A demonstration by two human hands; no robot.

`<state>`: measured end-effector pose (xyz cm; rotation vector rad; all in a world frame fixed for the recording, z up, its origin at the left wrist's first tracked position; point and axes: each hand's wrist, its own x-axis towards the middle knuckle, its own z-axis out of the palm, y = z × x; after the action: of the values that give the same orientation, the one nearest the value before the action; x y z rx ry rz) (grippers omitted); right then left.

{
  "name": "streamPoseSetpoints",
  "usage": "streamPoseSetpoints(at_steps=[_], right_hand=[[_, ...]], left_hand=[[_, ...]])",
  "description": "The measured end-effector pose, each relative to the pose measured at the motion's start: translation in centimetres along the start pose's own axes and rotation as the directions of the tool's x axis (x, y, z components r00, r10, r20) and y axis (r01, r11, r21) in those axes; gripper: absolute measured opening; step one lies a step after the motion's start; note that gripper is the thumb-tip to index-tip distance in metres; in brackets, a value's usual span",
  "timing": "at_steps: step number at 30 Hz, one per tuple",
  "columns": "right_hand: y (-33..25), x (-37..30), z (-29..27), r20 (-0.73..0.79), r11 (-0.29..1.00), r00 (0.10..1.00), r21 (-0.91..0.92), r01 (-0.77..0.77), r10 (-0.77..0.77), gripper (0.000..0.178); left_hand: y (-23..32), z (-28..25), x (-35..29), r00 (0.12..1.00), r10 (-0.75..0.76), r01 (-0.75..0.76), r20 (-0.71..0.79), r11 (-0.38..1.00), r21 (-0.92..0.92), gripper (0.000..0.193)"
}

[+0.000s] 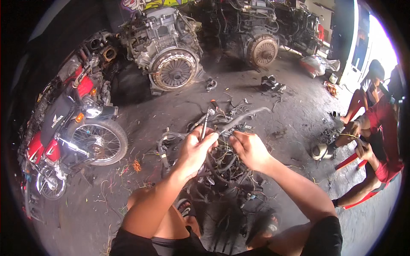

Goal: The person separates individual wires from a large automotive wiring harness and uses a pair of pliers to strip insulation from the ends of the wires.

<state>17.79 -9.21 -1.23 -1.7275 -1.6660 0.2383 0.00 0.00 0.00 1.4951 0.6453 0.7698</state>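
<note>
My left hand [197,147] is closed round a slim, blade-like metal tool [205,123] that points up and away from me. Its thumb and fingertips also come close to a small piece of wiring [221,133] between the hands. That wiring is pinched in the closed fingers of my right hand [247,147]; its exact end is too small to make out. Below and beyond both hands lies a tangled wiring harness [226,164] on the floor, with loose thin wires and connectors. A grey sleeved cable bundle [247,117] sticks out of the heap to the far right.
A red and black motorcycle [55,121] stands at the left. Two engines with round clutch covers, one nearer [173,70] and one further back [261,49], stand behind. At right a person [386,123] sits on a red chair [350,160], handling wires. Orange scraps [136,165] lie left.
</note>
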Motion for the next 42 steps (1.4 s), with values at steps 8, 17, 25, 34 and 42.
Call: streamPoseSetpoints(at_steps=[8, 17, 25, 34, 42], right_hand=[[-0.4, 0.4, -0.6, 0.127, 0.905, 0.992, 0.420, -0.067, 0.014, 0.027], [-1.3, -0.3, 1.3, 0.220, 0.659, 0.972, 0.720, -0.219, 0.084, 0.033], [-1.9, -1.0, -0.1, 0.251, 0.662, 0.945, 0.675, -0.326, 0.210, 0.034], [-2.3, -1.3, -2.3, 0.298, 0.365, 0.886, 0.828, -0.425, 0.355, 0.021], [-3.0, -2.0, -4.3, 0.336, 0.297, 0.865, 0.840, -0.455, 0.374, 0.021]], left_hand=[[0.2, -0.9, -0.2, 0.999, -0.032, 0.032, 0.018, 0.999, 0.025, 0.019], [-0.5, -1.0, 0.6, 0.986, 0.153, -0.109, -0.063, 0.888, 0.446, 0.020], [-1.8, -1.9, 1.4, 0.984, 0.177, -0.153, -0.004, 0.863, 0.482, 0.019], [-1.1, -3.0, 1.4, 0.987, 0.082, -0.120, 0.141, 0.950, 0.288, 0.019], [-0.5, -3.0, 1.1, 0.972, 0.060, -0.126, 0.228, 0.949, 0.289, 0.024]])
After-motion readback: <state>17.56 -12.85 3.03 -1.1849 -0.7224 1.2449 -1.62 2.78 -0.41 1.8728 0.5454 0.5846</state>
